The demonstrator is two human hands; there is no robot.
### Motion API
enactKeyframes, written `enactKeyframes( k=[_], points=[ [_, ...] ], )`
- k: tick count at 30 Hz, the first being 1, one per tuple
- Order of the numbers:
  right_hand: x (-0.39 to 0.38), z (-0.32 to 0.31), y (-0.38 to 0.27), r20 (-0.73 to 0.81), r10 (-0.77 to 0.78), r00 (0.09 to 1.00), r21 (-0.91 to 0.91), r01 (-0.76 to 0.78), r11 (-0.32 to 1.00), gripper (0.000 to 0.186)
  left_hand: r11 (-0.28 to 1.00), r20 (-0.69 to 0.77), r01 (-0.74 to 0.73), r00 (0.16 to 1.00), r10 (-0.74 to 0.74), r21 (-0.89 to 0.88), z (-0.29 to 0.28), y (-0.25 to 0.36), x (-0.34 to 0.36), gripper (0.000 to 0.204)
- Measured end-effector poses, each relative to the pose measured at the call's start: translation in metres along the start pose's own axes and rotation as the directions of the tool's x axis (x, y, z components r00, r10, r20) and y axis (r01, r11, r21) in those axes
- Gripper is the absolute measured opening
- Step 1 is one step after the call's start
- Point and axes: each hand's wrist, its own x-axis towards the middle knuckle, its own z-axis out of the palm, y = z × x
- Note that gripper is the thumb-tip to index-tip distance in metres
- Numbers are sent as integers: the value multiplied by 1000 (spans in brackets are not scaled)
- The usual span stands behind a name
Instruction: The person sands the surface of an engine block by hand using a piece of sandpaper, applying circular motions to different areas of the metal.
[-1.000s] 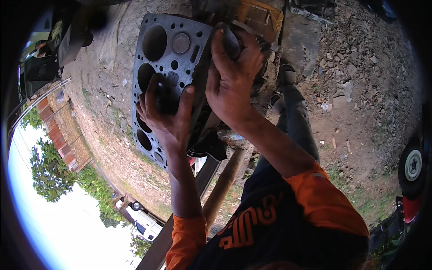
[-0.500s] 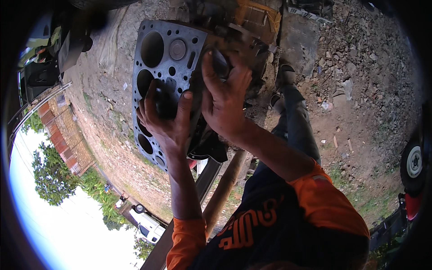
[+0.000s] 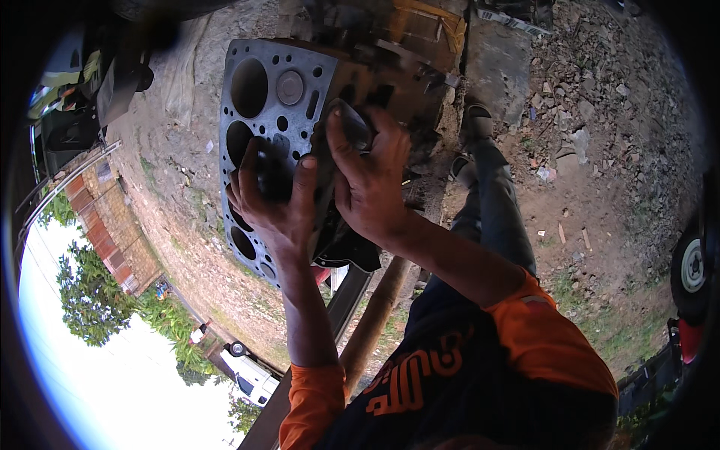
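A grey engine block [image 3: 259,124], its flat face pierced by large cylinder bores and smaller holes, fills the upper middle. Over this face, my left hand [image 3: 270,217] curls its thumb and fingers around a dark, rounded object [image 3: 276,176] whose kind I cannot make out. To its right, beside the block's edge, my right hand [image 3: 371,176] grips a smooth, curved grey metal piece [image 3: 358,129] between thumb and fingers. The fingers hide much of that piece, and I cannot tell whether it touches the block.
Below the block runs a dark beam [image 3: 349,300] with a wooden pole [image 3: 379,315] alongside. A wooden crate [image 3: 424,26] lies at the far side. Another person's trousered leg [image 3: 487,195] is at the right, by rubble [image 3: 600,97]. A wheel [image 3: 690,268] stands at the right edge.
My right hand has shifted slightly left and down in the picture, and its grey piece shows more clearly. The left hand stays in nearly the same place over the block.
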Motion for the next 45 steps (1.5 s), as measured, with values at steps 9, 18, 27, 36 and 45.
enactKeyframes(
  k=[9,18,27,36,45],
  points=[
    [8,1,2,5,-1,1000,33,1,999,67,1000,-4,25,1000,-25,4,-2,5,-1,91],
    [3,-1,2,37,-24,999,26,23,999,59,1000,3,7,1000,-7,-8,-2,4,-1,89],
    [16,-2,5,-12,-26,1000,20,26,999,63,1000,10,-8,1000,8,3,-3,4,-2,90],
    [29,9,18,-61,53,997,-27,-54,998,58,1000,3,25,1000,-25,3,-2,4,-2,92],
    [24,0,25,-33,-23,999,-15,22,1000,64,1000,-9,5,1000,-5,-16,1,-2,-1,90]
  ],
)
